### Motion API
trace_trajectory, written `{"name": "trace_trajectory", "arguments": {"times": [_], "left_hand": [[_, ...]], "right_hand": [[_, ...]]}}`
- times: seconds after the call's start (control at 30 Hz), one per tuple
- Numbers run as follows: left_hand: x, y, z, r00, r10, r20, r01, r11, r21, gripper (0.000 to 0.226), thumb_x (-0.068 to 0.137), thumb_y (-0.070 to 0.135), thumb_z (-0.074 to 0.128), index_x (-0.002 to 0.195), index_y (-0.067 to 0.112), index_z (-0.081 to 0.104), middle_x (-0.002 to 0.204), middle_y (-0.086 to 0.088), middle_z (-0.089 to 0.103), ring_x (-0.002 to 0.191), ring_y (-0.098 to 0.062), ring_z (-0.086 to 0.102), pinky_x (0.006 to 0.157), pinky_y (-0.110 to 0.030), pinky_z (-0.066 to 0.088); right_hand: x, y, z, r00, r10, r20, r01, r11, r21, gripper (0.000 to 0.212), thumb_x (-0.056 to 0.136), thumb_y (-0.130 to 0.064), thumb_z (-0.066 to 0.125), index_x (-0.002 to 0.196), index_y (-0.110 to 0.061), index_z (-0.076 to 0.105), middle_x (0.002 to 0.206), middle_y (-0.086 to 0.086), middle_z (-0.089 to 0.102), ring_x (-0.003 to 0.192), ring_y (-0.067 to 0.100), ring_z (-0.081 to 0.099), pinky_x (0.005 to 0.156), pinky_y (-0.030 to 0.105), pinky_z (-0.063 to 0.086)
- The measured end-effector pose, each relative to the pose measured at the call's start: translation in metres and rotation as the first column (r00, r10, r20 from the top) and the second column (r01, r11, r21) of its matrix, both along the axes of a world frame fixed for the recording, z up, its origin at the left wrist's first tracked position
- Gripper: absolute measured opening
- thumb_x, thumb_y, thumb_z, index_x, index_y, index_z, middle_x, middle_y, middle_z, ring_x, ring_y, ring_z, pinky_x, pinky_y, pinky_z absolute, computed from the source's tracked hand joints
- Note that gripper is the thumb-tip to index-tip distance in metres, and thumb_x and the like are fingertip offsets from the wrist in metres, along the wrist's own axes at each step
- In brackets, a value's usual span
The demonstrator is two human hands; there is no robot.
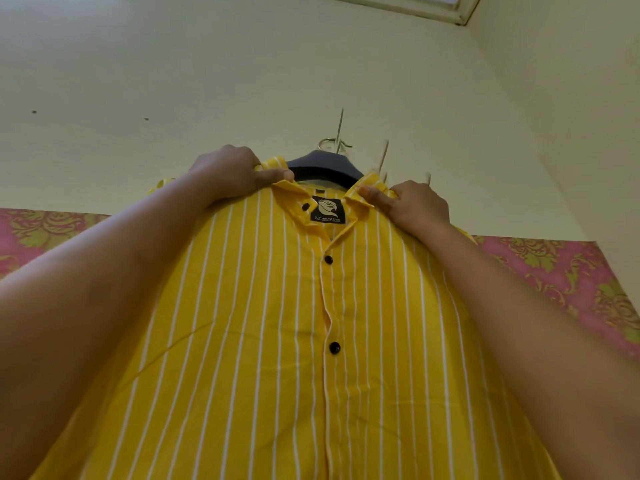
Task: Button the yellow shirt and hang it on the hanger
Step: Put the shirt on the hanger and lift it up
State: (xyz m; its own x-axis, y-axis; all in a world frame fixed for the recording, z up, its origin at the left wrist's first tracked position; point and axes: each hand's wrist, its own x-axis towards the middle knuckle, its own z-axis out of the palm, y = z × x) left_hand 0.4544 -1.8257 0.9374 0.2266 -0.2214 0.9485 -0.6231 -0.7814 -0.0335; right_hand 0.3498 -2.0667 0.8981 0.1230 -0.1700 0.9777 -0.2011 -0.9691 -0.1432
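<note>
The yellow shirt [263,341] with thin white stripes hangs in front of me on a dark hanger [325,166], whose metal hook [327,143] sits at a wall hook. Black buttons [334,347] down the placket are fastened; the top collar button [305,206] is undone, showing a black label. My left hand [228,174] pinches the collar's left side near the shoulder. My right hand [415,204] pinches the collar's right side. Both arms reach up across the shirt front.
A pale cream wall [173,81] stands behind the shirt, with several thin metal wall hooks [384,157] near the hanger. Pink patterned wallpaper [571,278] runs along the lower wall on both sides. A window frame corner [460,10] shows at top right.
</note>
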Motion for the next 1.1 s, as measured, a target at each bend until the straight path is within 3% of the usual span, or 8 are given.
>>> {"name": "trace_trajectory", "arguments": {"times": [0.1,0.2,0.27,0.37,0.47,0.63,0.87,1.1], "left_hand": [[-0.005,-0.002,-0.008,0.999,0.035,0.041,-0.033,0.999,-0.043,0.079,0.073,0.079,0.033,0.092,0.008,0.062,0.082,-0.007,0.058,0.082,-0.026,0.056,0.067,-0.035,0.041],[-0.010,0.000,-0.021,0.995,0.003,0.102,0.007,0.994,-0.105,0.071,0.079,0.072,0.037,0.117,0.015,0.056,0.110,-0.013,0.061,0.104,-0.033,0.053,0.077,-0.039,0.039],[-0.014,0.002,-0.038,0.990,-0.098,0.100,0.110,0.987,-0.120,0.063,0.083,0.066,0.044,0.130,0.023,0.045,0.130,-0.012,0.054,0.119,-0.035,0.048,0.092,-0.044,0.038],[-0.014,-0.001,-0.074,0.952,-0.214,0.217,0.244,0.962,-0.122,0.060,0.084,0.058,0.048,0.136,0.029,0.037,0.141,-0.007,0.044,0.130,-0.029,0.039,0.107,-0.046,0.025],[-0.019,-0.004,-0.121,0.922,-0.253,0.294,0.284,0.956,-0.068,0.061,0.083,0.056,0.051,0.137,0.032,0.035,0.148,-0.003,0.034,0.137,-0.024,0.028,0.114,-0.046,0.016],[-0.031,-0.003,-0.189,0.929,-0.304,0.211,0.315,0.949,-0.018,0.061,0.084,0.054,0.050,0.138,0.030,0.035,0.151,-0.003,0.030,0.139,-0.023,0.026,0.114,-0.043,0.015],[-0.066,0.029,-0.295,0.930,-0.363,0.060,0.364,0.931,-0.005,0.061,0.081,0.057,0.038,0.136,0.032,0.036,0.148,-0.003,0.035,0.138,-0.021,0.029,0.113,-0.043,0.017],[-0.128,0.079,-0.382,0.945,-0.314,-0.092,0.321,0.944,0.074,0.062,0.082,0.053,0.039,0.139,0.029,0.033,0.146,-0.005,0.039,0.136,-0.025,0.034,0.112,-0.048,0.022]], "right_hand": [[0.000,-0.001,-0.003,1.000,0.013,0.003,-0.013,1.000,-0.010,0.059,0.083,-0.070,0.034,0.064,-0.015,0.046,0.082,0.009,0.057,0.086,0.030,0.057,0.067,0.033,0.035],[-0.003,0.001,-0.009,0.998,0.059,0.039,-0.057,0.998,-0.037,0.058,0.086,-0.063,0.039,0.098,-0.010,0.058,0.107,0.014,0.062,0.106,0.032,0.055,0.075,0.035,0.038],[-0.007,0.007,-0.020,0.993,0.104,0.052,-0.103,0.994,-0.029,0.058,0.088,-0.056,0.043,0.124,-0.012,0.049,0.130,0.013,0.053,0.120,0.031,0.047,0.090,0.037,0.039],[-0.012,0.018,-0.041,0.994,0.088,0.071,-0.080,0.991,-0.106,0.065,0.090,-0.050,0.045,0.142,-0.014,0.028,0.148,0.011,0.034,0.136,0.028,0.030,0.109,0.037,0.025],[-0.013,0.030,-0.079,0.999,0.038,0.016,-0.035,0.985,-0.168,0.076,0.087,-0.060,0.039,0.147,-0.018,0.016,0.155,0.007,0.018,0.144,0.022,0.015,0.116,0.035,0.011],[-0.030,0.056,-0.152,0.999,0.024,-0.041,-0.031,0.983,-0.182,0.088,0.072,-0.069,0.017,0.146,-0.023,0.019,0.156,0.004,0.018,0.144,0.021,0.016,0.116,0.038,0.011],[-0.071,0.077,-0.277,0.991,0.035,-0.127,-0.049,0.993,-0.104,0.071,0.084,-0.059,0.029,0.144,-0.022,0.026,0.154,0.006,0.025,0.142,0.022,0.023,0.115,0.042,0.017],[-0.150,0.116,-0.364,0.959,0.109,-0.263,-0.107,0.994,0.022,0.071,0.085,-0.058,0.028,0.146,-0.022,0.020,0.156,0.004,0.019,0.143,0.020,0.016,0.115,0.035,0.007]]}}
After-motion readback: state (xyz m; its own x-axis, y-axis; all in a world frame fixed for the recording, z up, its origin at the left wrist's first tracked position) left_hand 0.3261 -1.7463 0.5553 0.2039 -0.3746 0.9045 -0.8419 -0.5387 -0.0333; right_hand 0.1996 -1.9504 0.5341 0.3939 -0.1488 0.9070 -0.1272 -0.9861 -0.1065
